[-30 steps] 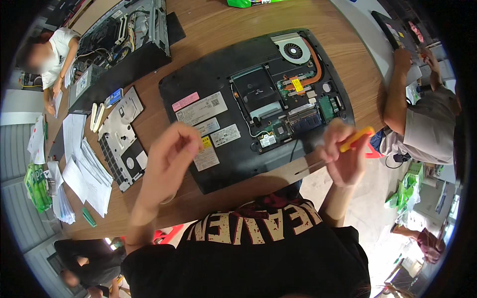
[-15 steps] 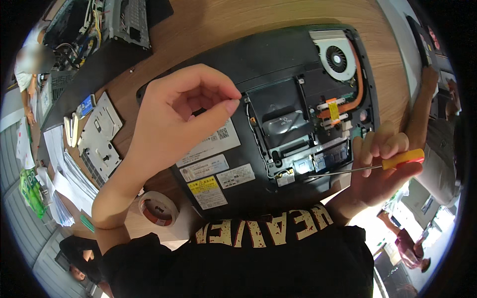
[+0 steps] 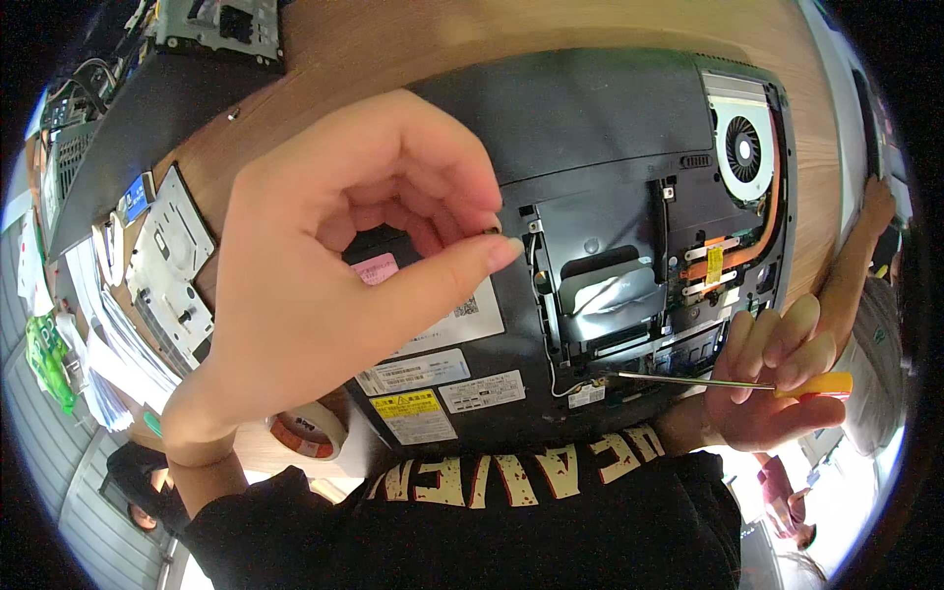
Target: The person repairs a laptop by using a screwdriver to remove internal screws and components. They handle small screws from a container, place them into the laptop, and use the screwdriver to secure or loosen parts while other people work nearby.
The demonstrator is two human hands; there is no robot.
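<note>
A black laptop lies upside down on the table with its underside opened up. My left hand hovers over its left half, thumb and forefinger pinched on a tiny dark screw. At the lower right, my right hand holds a screwdriver with a yellow and red handle; its thin shaft points left across the laptop's near edge. The fan, a copper heat pipe and a bare drive bay are exposed. Labels beneath my left hand are partly covered.
Left of the laptop lie a metal bracket plate, stacked papers and a tape roll. An opened computer case stands at the far left. Another small screw rests on the table. Another person's arm is at the right.
The view has shifted, so the laptop sits further right in it. My left hand appears larger, and the tiny screw now shows between its fingertips. My right hand keeps the screwdriver.
</note>
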